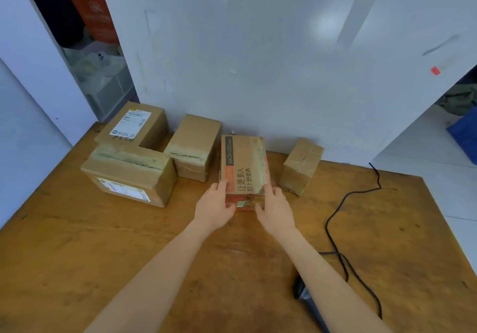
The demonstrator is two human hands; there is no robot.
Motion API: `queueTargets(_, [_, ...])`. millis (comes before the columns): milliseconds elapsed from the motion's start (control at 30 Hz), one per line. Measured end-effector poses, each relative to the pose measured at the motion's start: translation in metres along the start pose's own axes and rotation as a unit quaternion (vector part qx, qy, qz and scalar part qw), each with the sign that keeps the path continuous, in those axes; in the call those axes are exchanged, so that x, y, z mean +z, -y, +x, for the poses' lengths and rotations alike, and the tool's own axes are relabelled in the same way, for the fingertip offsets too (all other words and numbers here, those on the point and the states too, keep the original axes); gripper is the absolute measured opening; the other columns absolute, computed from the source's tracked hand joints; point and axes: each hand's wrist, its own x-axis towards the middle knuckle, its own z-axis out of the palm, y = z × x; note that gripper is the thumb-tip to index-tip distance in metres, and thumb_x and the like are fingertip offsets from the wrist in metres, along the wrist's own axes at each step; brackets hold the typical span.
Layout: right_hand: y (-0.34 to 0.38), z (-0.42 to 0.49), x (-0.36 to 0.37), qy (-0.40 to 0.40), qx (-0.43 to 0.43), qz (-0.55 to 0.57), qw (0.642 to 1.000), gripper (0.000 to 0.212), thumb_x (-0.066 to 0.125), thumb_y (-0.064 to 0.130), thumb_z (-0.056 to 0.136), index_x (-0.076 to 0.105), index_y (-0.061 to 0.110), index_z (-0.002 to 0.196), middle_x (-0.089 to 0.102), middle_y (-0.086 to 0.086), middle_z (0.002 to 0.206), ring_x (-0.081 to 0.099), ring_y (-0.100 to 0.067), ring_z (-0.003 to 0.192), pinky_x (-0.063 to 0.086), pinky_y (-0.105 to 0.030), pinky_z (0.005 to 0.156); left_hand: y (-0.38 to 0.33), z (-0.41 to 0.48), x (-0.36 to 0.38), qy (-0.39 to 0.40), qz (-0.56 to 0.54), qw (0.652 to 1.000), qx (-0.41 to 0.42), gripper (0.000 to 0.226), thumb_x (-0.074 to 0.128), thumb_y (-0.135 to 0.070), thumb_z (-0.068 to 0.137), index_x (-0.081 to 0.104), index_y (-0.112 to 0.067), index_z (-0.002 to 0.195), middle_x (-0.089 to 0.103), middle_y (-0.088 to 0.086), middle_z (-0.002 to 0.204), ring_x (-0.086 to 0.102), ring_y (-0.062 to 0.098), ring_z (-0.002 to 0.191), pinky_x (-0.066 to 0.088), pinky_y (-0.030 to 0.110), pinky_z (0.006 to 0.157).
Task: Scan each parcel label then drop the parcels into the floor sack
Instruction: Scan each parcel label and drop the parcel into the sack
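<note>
A long cardboard parcel with printed black characters and an orange end (pixel 244 167) lies on the wooden table (pixel 103 242), its far end against the wall. My left hand (pixel 215 207) grips its near left corner and my right hand (pixel 275 208) grips its near right corner. A black handheld scanner (pixel 307 299) lies on the table under my right forearm, partly hidden, with its cable (pixel 343 208) running off to the right. No sack is in view.
Four more cardboard parcels sit along the wall: two with white labels at the left (pixel 134 123) (pixel 129 172), a plain one (pixel 192 146), and a small taped one (pixel 302 166) at the right. A white wall (pixel 258 48) backs the table.
</note>
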Motion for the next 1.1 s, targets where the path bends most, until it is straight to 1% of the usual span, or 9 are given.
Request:
queueTargets(167, [-0.006, -0.023, 0.006, -0.011, 0.025, 0.051, 0.998, 0.081, 0.069, 0.044, 0.08, 0.025, 0.021, 0.143, 0.041, -0.009, 0.116, 0.052, -0.026, 0.102, 0.052, -0.034, 0.082, -0.029, -0.013, -0.004, -0.024, -0.256, 0.938, -0.231, 0.068, 0.049, -0.059, 0.09, 0.045, -0.015, 0.142, 0.057, 0.006, 0.137, 0.056, 0.024, 0.119, 0.042, 0.036, 0.101])
queueTargets(333, [-0.019, -0.056, 0.009, 0.018, 0.047, 0.146, 0.988, 0.108, 0.073, 0.072, 0.055, 0.02, 0.033, 0.141, 0.027, -0.007, 0.121, 0.033, -0.03, 0.116, 0.041, -0.039, 0.097, -0.059, -0.061, -0.003, -0.064, -0.366, 0.901, -0.222, 0.057, 0.041, -0.06, 0.093, 0.076, -0.015, 0.101, 0.074, -0.003, 0.099, 0.065, 0.007, 0.087, 0.047, 0.009, 0.067])
queueTargets(467, [-0.03, -0.079, 0.011, 0.102, 0.115, 0.328, 0.932, 0.13, 0.064, 0.091, 0.034, 0.016, 0.041, 0.144, 0.024, -0.008, 0.137, 0.028, -0.024, 0.123, 0.036, -0.038, 0.099, -0.089, -0.093, 0.011, -0.149, -0.48, 0.838, -0.21, 0.052, 0.048, -0.057, 0.092, 0.074, -0.015, 0.108, 0.057, 0.005, 0.131, 0.052, 0.017, 0.124, 0.043, 0.029, 0.104])
queueTargets(600, [-0.038, -0.101, 0.02, 0.134, 0.168, 0.439, 0.873, 0.125, 0.065, 0.089, 0.036, 0.022, 0.042, 0.143, 0.024, -0.008, 0.145, 0.03, -0.023, 0.119, 0.035, -0.037, 0.092, -0.114, -0.123, 0.024, -0.136, -0.336, 0.91, -0.2, 0.06, 0.026, -0.074, 0.082, 0.07, -0.044, 0.109, 0.036, -0.012, 0.152, 0.019, 0.01, 0.144, -0.015, 0.052, 0.114])
queueTargets(667, [-0.039, -0.107, 0.023, 0.139, 0.186, 0.462, 0.856, 0.124, 0.068, 0.088, 0.037, 0.024, 0.042, 0.143, 0.027, -0.007, 0.147, 0.035, -0.026, 0.123, 0.04, -0.044, 0.101, -0.114, -0.133, 0.026, -0.139, -0.321, 0.916, -0.197, 0.07, 0.017, -0.077, 0.08, 0.065, -0.044, 0.119, 0.036, -0.014, 0.152, 0.02, 0.009, 0.144, -0.02, 0.054, 0.111])
queueTargets(733, [-0.041, -0.114, 0.025, 0.155, 0.204, 0.5, 0.827, 0.125, 0.068, 0.088, 0.034, 0.024, 0.044, 0.143, 0.026, -0.005, 0.149, 0.035, -0.031, 0.132, 0.039, -0.055, 0.105, -0.112, -0.142, 0.021, -0.115, -0.381, 0.897, -0.194, 0.073, 0.02, -0.08, 0.079, 0.058, -0.042, 0.128, 0.048, -0.015, 0.144, 0.034, 0.009, 0.139, -0.002, 0.056, 0.118])
queueTargets(833, [-0.041, -0.122, 0.022, 0.192, 0.255, 0.559, 0.765, 0.116, 0.068, 0.084, 0.041, 0.024, 0.045, 0.141, 0.032, -0.002, 0.146, 0.037, -0.034, 0.131, 0.042, -0.058, 0.101, -0.113, -0.154, 0.009, -0.104, -0.514, 0.838, -0.153, 0.059, 0.039, -0.077, 0.077, 0.059, -0.039, 0.118, 0.068, -0.018, 0.115, 0.062, 0.0, 0.11, 0.05, 0.03, 0.095])
queueTargets(967, [-0.044, -0.124, 0.015, 0.251, 0.307, 0.654, 0.643, 0.105, 0.074, 0.073, 0.048, 0.033, 0.039, 0.139, 0.039, -0.007, 0.139, 0.04, -0.04, 0.127, 0.044, -0.054, 0.096, -0.114, -0.159, -0.002, -0.164, -0.527, 0.823, -0.136, 0.055, 0.036, -0.059, 0.094, 0.054, -0.02, 0.128, 0.073, 0.004, 0.11, 0.07, 0.017, 0.102, 0.055, 0.034, 0.087])
queueTargets(1100, [-0.052, -0.124, 0.007, 0.284, 0.326, 0.764, 0.478, 0.104, 0.082, 0.068, 0.043, 0.051, 0.025, 0.132, 0.046, -0.019, 0.139, 0.047, -0.045, 0.121, 0.043, -0.056, 0.098, -0.104, -0.155, -0.022, -0.318, -0.569, 0.726, -0.22, 0.032, 0.038, -0.035, 0.102, 0.062, -0.014, 0.101, 0.074, 0.007, 0.09, 0.071, 0.022, 0.087, 0.052, 0.022, 0.071])
